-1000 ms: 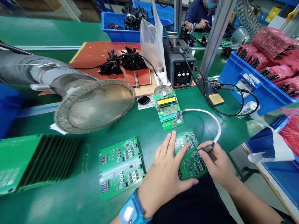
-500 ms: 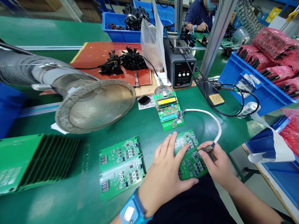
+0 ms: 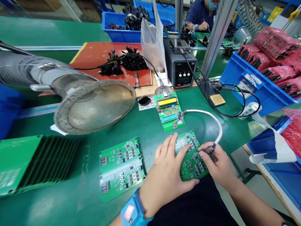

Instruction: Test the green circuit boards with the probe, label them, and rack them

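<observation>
My left hand (image 3: 168,171) lies spread across a green circuit board (image 3: 193,168), thumb near the close edge and fingers over its left part, hiding some of it. Pinched in my right hand (image 3: 218,164) is a probe (image 3: 208,149), its tip at the board's right side; whether it touches is hidden by my fingers. A white sleeved cable (image 3: 218,125) runs from the probe to a small green programmer board (image 3: 169,113) with a lit yellow display. Left of my left hand lies a similar circuit board (image 3: 122,169), apparently on top of others.
A fume extractor hood (image 3: 96,108) hangs over the left bench, with stacked green boards (image 3: 39,163) below. A soldering station (image 3: 182,69) and iron stand (image 3: 213,94) are behind. Right sits a blue bin (image 3: 261,84) of pink-wrapped parts. A co-worker (image 3: 199,18) sits across.
Both hands, the probe and the board keep nearly the same positions. The whole view has shifted very slightly.
</observation>
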Demonstrator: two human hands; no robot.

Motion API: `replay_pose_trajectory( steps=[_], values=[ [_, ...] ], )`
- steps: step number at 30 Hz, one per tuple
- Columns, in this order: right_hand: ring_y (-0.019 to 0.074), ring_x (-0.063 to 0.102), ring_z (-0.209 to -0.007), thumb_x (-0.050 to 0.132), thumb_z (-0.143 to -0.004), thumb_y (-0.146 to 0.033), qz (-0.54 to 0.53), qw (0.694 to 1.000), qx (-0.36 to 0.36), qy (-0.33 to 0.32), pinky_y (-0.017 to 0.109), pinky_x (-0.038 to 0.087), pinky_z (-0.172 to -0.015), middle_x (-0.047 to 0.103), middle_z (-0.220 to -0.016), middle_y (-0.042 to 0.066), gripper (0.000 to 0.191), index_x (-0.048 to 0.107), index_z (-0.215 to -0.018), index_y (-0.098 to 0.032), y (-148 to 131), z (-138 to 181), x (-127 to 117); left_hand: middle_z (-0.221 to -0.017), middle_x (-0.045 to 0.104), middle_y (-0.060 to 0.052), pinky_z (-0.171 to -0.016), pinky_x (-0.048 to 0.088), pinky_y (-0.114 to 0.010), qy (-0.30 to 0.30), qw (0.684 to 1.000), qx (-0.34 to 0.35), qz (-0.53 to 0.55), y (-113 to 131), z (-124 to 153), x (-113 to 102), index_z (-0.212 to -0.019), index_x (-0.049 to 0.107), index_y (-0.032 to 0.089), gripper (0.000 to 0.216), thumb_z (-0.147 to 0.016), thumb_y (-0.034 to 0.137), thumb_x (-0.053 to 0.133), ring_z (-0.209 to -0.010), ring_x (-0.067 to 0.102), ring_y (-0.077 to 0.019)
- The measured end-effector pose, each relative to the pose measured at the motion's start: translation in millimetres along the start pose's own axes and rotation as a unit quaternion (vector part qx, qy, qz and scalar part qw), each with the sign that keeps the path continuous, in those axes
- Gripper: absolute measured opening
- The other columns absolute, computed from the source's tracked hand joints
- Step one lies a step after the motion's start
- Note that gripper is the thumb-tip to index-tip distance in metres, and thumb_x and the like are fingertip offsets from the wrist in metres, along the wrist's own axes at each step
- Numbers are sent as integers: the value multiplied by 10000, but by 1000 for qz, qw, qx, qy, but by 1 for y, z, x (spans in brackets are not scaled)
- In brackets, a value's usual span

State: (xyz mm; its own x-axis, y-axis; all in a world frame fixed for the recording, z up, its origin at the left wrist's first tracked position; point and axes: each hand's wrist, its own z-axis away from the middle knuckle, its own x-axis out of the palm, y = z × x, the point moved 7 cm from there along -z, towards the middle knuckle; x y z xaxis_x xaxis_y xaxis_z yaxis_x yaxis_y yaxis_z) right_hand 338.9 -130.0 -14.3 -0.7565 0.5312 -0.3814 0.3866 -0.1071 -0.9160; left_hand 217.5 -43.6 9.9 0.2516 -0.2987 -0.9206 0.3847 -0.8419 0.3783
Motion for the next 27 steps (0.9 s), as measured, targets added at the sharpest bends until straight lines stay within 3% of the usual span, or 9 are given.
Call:
replay_pose_trajectory(
  steps=[14, 19, 21, 24, 27],
  values=[
    [165, 612, -827, 571, -868, -257, -50, 998, 42, -2, 284, 494, -724, 651, -881, 34, 86, 579, -940, -210, -3, -3, -3, -1375, 348, -232, -971, 328, -623, 21, 999, 0, 25, 1, -2, -1, -1305, 457, 186, 923, -504, 469, 818, -1262, 335, -452],
    [146, 626, -759, 577, -861, -240, -150, 985, 15, 77, 259, 501, -633, 679, -871, 28, 125, 540, -979, -226, -14, -8, -24, -1389, 351, -229, -974, 338, -619, 46, 998, 29, 13, -3, 6, -20, -1353, 385, 192, 963, -533, 495, 789, -1260, 345, -453],
    [147, 621, -709, 585, -853, -258, -166, 980, 18, 106, 252, 484, -561, 685, -853, 36, 156, 533, -996, -225, -9, -11, -35, -1409, 351, -212, -990, 338, -618, 56, 998, 34, 10, -20, 18, -34, -1385, 327, 210, 987, -557, 533, 756, -1265, 359, -444],
    [147, 611, -664, 606, -838, -285, -164, 979, 42, 117, 261, 474, -534, 692, -848, 48, 206, 537, -1020, -217, 5, -14, -45, -1440, 365, -144, -993, 377, -596, 69, 998, 1, 5, -67, 46, -53, -1419, 266, 273, 977, -592, 539, 716, -1256, 406, -425],
    [153, 628, -713, 610, -838, -289, -158, 980, 67, 99, 273, 496, -593, 697, -846, 43, 205, 550, -1019, -213, 16, -13, -46, -1481, 324, -70, -1019, 344, -623, 34, 998, -54, -14, -118, 74, -54, -1422, 252, 332, 904, -646, 457, 699, -1261, 413, -427]
  ],
)
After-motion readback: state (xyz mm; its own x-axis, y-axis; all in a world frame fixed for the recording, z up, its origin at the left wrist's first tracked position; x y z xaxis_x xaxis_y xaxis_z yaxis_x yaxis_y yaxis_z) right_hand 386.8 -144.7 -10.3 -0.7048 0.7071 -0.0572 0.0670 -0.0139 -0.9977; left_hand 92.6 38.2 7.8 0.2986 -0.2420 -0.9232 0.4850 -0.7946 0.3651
